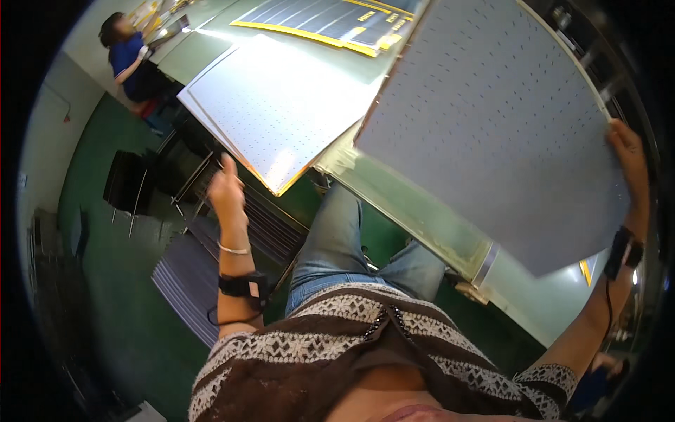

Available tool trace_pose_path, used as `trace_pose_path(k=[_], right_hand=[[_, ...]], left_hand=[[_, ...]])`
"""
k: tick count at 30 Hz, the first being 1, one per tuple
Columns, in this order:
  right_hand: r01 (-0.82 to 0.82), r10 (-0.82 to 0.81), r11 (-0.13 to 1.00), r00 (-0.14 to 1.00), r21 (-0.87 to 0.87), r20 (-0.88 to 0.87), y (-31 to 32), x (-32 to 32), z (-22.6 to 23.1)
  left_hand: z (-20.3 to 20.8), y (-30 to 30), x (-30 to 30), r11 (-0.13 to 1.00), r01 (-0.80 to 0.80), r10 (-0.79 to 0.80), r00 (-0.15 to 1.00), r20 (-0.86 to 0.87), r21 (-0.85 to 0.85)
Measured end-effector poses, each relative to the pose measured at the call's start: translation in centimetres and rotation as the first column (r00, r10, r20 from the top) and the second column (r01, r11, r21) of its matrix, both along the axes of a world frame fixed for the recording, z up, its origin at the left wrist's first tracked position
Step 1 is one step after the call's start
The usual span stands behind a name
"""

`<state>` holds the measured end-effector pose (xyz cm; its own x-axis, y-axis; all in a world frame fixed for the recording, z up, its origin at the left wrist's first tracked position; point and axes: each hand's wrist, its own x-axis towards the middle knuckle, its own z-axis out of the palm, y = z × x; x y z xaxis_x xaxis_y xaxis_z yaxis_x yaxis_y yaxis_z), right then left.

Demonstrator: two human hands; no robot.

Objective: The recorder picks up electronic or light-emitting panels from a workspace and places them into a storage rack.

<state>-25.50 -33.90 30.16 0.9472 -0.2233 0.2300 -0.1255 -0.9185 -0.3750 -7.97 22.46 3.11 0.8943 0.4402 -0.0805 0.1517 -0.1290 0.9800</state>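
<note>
A large grey sheet (485, 141), marked all over with small dark dashes, is tilted up on the right. My right hand (627, 151) grips its right edge, the thumb on the near face and the other fingers partly hidden behind. On the left, a stack of pale sheets (281, 105) with the same small marks lies on the table, its near corner jutting past the table edge. My left hand (227, 186) is in the air beside that stack's left edge, holding nothing, its fingers apart and slightly blurred.
Dark printed sheets with yellow borders (323, 24) lie at the table's far side. The table's near edge (415, 218) runs in front of my legs. Slatted dark chairs (186, 281) stand at my left. Another person (133, 67) works at the far left.
</note>
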Motion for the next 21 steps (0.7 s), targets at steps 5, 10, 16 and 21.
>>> trace_pose_path(k=[5,10,16,21], right_hand=[[0.054,0.049,0.894,0.975,0.445,-0.217,-10.4,5.0,-17.1],[0.278,-0.098,0.783,0.939,0.556,-0.331,-13.1,6.2,-29.4],[-0.121,0.137,0.98,0.985,-0.156,0.1,-3.0,12.7,-29.8],[0.236,0.461,-0.186,0.878,0.954,-0.128,22.0,23.1,-30.3]], left_hand=[[-7.8,-1.3,-3.5,0.926,0.208,-0.323,0.871,-0.371,-0.317],[-9.2,-0.9,-3.0,0.81,0.141,-0.318,0.921,-0.225,-0.57],[-3.1,-1.8,-1.8,0.768,0.184,-0.266,0.963,-0.043,-0.614],[-1.4,-0.1,-1.9,0.744,0.244,-0.261,0.963,0.066,-0.622]])
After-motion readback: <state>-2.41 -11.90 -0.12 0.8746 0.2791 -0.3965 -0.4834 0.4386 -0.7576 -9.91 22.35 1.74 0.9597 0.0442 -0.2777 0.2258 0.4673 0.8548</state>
